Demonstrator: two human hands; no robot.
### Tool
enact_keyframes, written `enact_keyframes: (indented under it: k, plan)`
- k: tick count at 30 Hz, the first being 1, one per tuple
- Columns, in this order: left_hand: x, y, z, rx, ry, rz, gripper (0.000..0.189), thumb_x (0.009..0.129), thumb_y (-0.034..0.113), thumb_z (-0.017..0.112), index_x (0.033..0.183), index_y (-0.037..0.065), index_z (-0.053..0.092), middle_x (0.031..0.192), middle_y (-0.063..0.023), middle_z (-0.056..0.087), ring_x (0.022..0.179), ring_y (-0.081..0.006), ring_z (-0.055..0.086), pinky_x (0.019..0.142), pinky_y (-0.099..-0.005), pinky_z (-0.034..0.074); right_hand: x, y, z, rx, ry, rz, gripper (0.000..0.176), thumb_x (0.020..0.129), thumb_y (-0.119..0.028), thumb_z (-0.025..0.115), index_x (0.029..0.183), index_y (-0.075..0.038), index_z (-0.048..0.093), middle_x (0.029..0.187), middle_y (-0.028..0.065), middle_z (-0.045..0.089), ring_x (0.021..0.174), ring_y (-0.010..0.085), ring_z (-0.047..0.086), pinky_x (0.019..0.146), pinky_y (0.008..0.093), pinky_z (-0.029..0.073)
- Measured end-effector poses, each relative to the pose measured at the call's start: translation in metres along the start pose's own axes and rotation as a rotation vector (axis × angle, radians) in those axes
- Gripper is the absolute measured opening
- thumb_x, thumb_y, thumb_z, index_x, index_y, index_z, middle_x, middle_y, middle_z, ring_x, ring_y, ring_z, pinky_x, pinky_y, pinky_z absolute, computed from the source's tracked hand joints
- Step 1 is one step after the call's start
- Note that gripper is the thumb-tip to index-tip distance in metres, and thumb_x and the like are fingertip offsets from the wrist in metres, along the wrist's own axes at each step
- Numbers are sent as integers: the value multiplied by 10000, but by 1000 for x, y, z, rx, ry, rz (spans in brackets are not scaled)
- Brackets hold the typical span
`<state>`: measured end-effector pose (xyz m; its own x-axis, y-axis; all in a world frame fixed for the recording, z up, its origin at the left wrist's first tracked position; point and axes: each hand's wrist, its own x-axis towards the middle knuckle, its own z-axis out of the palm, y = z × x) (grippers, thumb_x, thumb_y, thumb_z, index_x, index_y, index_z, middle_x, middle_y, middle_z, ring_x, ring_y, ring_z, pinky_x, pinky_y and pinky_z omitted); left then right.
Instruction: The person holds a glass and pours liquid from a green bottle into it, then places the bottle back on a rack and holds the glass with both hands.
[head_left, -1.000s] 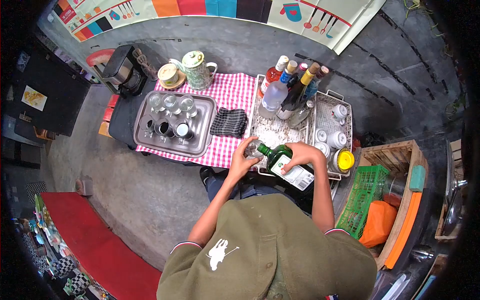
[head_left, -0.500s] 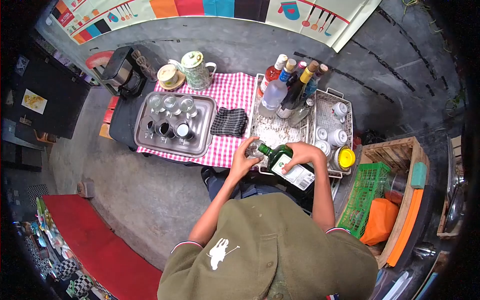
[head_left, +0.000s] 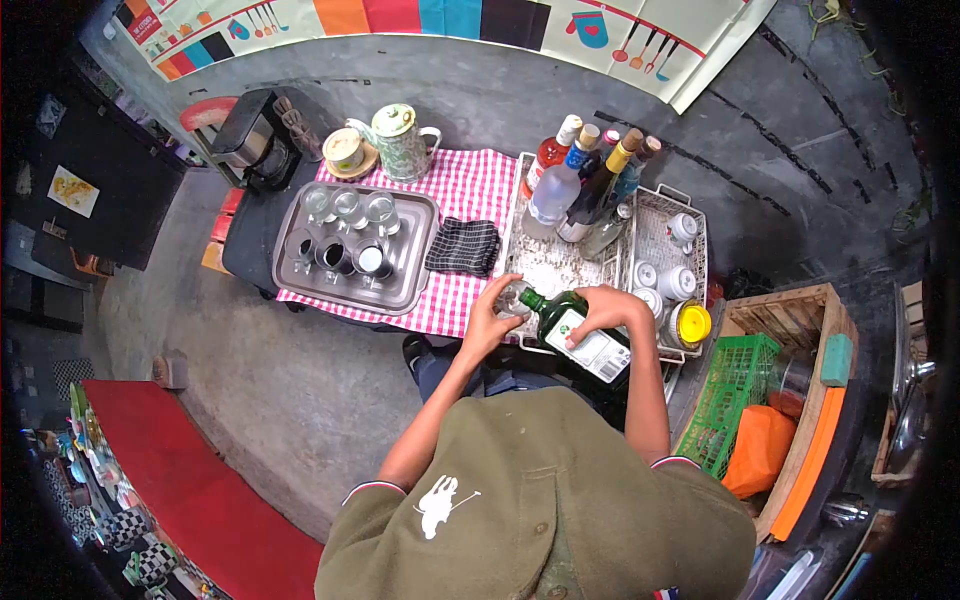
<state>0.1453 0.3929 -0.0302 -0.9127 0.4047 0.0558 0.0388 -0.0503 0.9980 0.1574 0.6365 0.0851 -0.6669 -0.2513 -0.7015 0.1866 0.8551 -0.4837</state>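
My left hand [head_left: 487, 320] is wrapped round a small clear glass [head_left: 512, 297]. Gripped in my right hand [head_left: 612, 308] is a green glass bottle [head_left: 597, 350] with a white label, tipped nearly flat so that its neck points left. The mouth of the bottle meets the rim of the glass; whether liquid is flowing is too small to tell. Both hands are over the near edge of a worn white wire-sided tray [head_left: 545, 270]. At the back of that tray stand several bottles, among them a clear one [head_left: 553, 195] with a blue neck.
Left on the checked cloth [head_left: 480, 180] are a metal tray [head_left: 410, 290] of glass mugs, a dark folded cloth [head_left: 462, 246], an enamel pot [head_left: 400, 150] and a coffee maker [head_left: 255, 145]. White cups [head_left: 677, 282] and a yellow-lidded jar [head_left: 693, 323] stand right, beside a wooden crate [head_left: 835, 300].
The camera view has shifted slightly, so the table appears a little further right. My hands, the glass and the bottle hold nearly the same pose.
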Motion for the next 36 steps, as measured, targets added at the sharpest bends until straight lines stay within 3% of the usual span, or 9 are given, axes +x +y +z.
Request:
enact_keyframes:
  k: [24, 27, 36]
  plan:
    - [1, -2, 2, 88, 13, 39, 687, 673, 3, 815, 1318, 34, 578, 1300, -111, 592, 1211, -206, 554, 1051, -332, 417, 6, 9, 1, 62, -37, -26, 779, 564, -420, 897, 1178, -12, 645, 1034, 137, 732, 912, 236, 695, 840, 338, 518]
    - [1, -2, 2, 91, 20, 39, 682, 650, 15, 805, 1298, 48, 595, 1304, -121, 597, 1228, -255, 562, 1037, -355, 440, 5, 8, 1, 63, -35, -30, 785, 557, -427, 898, 1170, -7, 647, 1028, 138, 732, 907, 237, 694, 836, 337, 519]
    - [1, 0, 3, 109, 17, 25, 676, 655, 22, 804, 1298, 49, 596, 1316, -129, 597, 1247, -250, 557, 1062, -357, 428, 2, 6, 0, 66, -22, -35, 793, 546, -437, 901, 1150, 9, 646, 1001, 141, 729, 887, 238, 691, 810, 341, 524]
